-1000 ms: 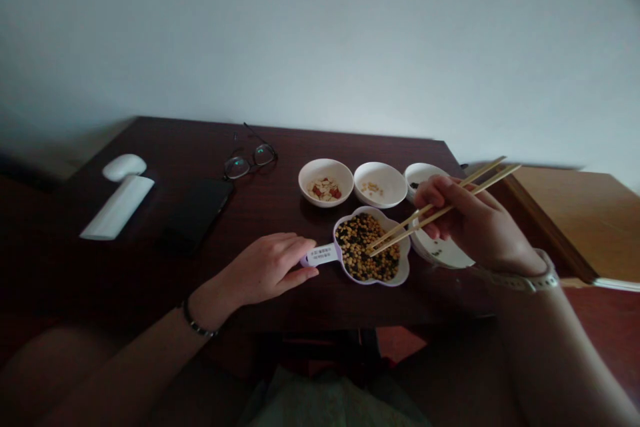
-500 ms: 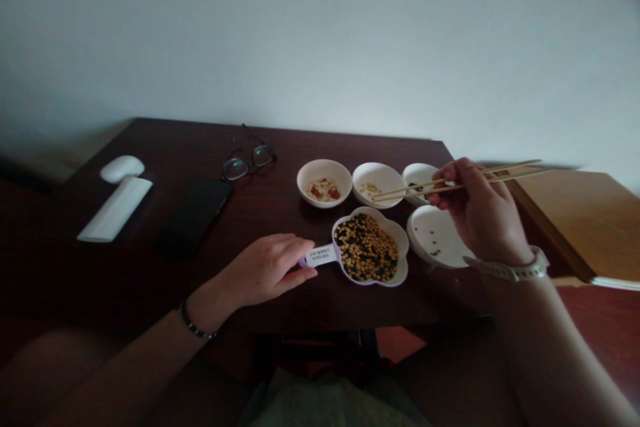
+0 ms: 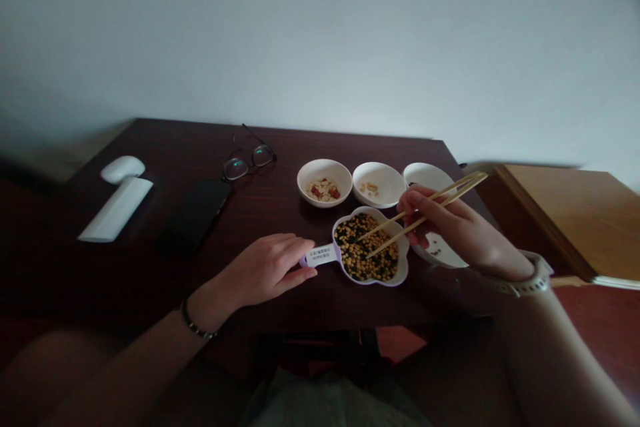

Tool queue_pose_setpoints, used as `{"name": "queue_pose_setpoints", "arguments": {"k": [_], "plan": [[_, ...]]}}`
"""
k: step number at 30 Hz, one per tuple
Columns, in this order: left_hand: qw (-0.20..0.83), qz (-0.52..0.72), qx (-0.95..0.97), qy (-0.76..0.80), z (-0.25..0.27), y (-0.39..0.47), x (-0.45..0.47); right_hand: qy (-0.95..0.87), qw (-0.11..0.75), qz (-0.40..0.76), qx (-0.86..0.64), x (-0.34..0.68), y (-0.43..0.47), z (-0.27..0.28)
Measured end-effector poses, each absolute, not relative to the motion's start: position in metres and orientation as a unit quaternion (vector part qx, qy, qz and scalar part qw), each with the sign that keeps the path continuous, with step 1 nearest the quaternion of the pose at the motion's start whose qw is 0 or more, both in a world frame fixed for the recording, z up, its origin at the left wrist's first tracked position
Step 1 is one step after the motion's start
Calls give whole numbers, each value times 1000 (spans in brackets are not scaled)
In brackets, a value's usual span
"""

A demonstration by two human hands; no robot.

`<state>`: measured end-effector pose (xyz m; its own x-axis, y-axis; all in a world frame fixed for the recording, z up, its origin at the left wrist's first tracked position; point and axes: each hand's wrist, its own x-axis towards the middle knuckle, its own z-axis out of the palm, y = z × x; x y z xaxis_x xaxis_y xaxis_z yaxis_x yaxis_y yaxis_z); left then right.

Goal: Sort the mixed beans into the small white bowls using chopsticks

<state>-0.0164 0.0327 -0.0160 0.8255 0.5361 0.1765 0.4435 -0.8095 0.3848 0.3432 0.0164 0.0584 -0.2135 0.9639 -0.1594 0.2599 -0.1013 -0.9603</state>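
Note:
My left hand (image 3: 273, 267) grips the labelled handle of a flower-shaped bowl (image 3: 404, 265) with a purple rim, standing on the table. Inside lies a mix of yellow and black beans or seeds (image 3: 367, 260). My right hand (image 3: 445, 227) is closed round a pair of wooden chopsticks (image 3: 425, 210), their tips apart and down at the mix. Behind stand a white bowl (image 3: 305, 181) with pale slices and red bits, and another white bowl (image 3: 393, 180) with a few pale pieces. Two more, a rear-right bowl (image 3: 425, 172) and a front-right bowl (image 3: 445, 252) with dark bits, are partly hidden by my right hand.
On the dark table (image 3: 280, 147) lie eyeglasses (image 3: 250, 161), a black flat object (image 3: 195, 213), a white long case (image 3: 116, 210) and a white rounded object (image 3: 123, 169). A wooden surface (image 3: 570, 213) stands to the right, and a wall (image 3: 320, 40) rises behind.
My right hand has moved left and down with the chopsticks, whose tips went from above the pale-piece bowl to the bean mix and spread apart. My left hand has stayed put.

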Motion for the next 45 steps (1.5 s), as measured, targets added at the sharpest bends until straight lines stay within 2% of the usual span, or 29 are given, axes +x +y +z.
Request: {"name": "queue_pose_setpoints", "arguments": {"k": [11,15,22,29,36,45], "plan": [[168,143,940,260,-12,31,-14,-612,345,457,-545,336,19,50],[162,150,940,259,-12,31,-14,-599,362,478,-531,332,18,59],[151,150,934,288,-11,32,-16,-601,336,495,-531,331,19,53],[30,206,853,478,-7,44,-30,-604,345,495,-521,332,18,54],[-146,143,773,601,0,61,-55,-588,377,488,-524,331,16,56],[-150,60,751,640,1,64,-65,-611,365,487,-506,325,16,52]]}}
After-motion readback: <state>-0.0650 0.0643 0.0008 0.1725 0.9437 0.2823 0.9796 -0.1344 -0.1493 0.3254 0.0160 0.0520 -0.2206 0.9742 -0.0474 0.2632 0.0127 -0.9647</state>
